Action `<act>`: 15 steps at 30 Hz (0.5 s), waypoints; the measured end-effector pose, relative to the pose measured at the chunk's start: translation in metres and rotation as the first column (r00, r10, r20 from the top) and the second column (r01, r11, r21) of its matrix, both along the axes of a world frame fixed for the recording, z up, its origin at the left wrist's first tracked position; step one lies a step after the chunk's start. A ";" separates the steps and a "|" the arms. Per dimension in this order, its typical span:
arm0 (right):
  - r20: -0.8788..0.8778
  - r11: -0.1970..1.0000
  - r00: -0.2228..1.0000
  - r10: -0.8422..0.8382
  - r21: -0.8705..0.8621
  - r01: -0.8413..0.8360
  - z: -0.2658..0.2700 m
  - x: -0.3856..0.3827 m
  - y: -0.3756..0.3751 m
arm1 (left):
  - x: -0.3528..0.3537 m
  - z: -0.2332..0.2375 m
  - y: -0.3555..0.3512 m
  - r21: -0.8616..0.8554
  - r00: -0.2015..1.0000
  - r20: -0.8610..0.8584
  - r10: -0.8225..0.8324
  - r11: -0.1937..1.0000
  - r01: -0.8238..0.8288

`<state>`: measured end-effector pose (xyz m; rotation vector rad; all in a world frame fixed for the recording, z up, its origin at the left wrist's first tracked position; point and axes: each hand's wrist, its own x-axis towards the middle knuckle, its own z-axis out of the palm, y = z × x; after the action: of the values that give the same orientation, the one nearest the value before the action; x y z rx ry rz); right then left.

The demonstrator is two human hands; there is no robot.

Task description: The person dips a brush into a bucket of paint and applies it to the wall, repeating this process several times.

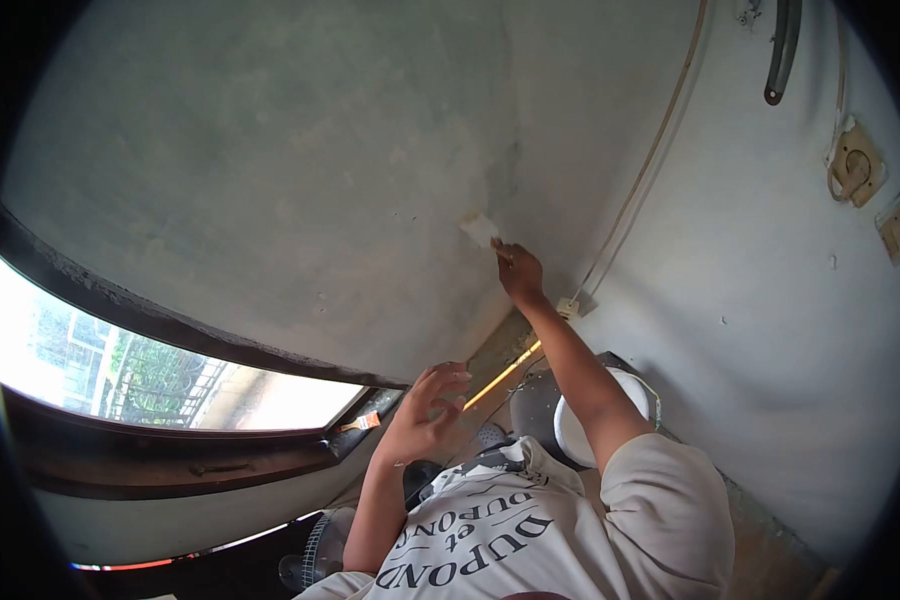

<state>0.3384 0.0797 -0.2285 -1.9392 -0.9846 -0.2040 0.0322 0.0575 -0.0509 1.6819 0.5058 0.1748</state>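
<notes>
Two bare hands are raised before a grey-white wall (260, 190), and clock positions here run from the middle of the head view. The right hand (520, 270), close in at 2 o'clock, is closed around a pale, flat-ended tool (480, 229) that looks like a brush. That tool lies at 1 o'clock, its broad end pointing towards 11 and set against or just off the wall; which of the two, I cannot tell. At 6 o'clock the left hand (432, 408) is half open, its fingers loosely curled and flecked with white. Just beyond it, at 7 o'clock, an orange-and-white brush (361, 422) lies at the corner of the dark-framed window (170, 365), which spreads between 8 and 9. Towards 5 o'clock a white round container (570, 432) sits partly behind the right forearm. A thin cable (662, 140) runs down the wall at 2, and a socket (856, 165) is fixed farther out, between 2 and 3.
</notes>
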 end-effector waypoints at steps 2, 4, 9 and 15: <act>-0.079 0.994 0.997 -0.010 -0.110 0.002 -0.050 -0.005 -0.007 | -0.002 -0.004 -0.001 -0.023 1.000 -0.009 -0.016 1.000 0.016; -0.074 0.978 0.997 -0.011 -0.207 -0.005 -0.083 -0.006 -0.013 | -0.003 -0.004 -0.001 -0.021 0.999 -0.033 -0.011 1.000 0.010; -0.075 0.873 0.997 -0.004 -0.486 -0.033 -0.040 0.012 -0.018 | 0.000 0.003 -0.002 -0.062 0.998 -0.018 0.056 0.996 -0.057; 0.122 0.984 0.991 -0.049 -0.162 0.069 0.121 0.029 -0.018 | 0.007 0.012 0.000 0.011 1.000 -0.028 -0.012 1.000 0.012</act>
<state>0.3673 0.0616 -0.1077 -2.1301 -1.0497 -0.2807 0.0392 0.0574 -0.0387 1.6998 0.5166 0.1458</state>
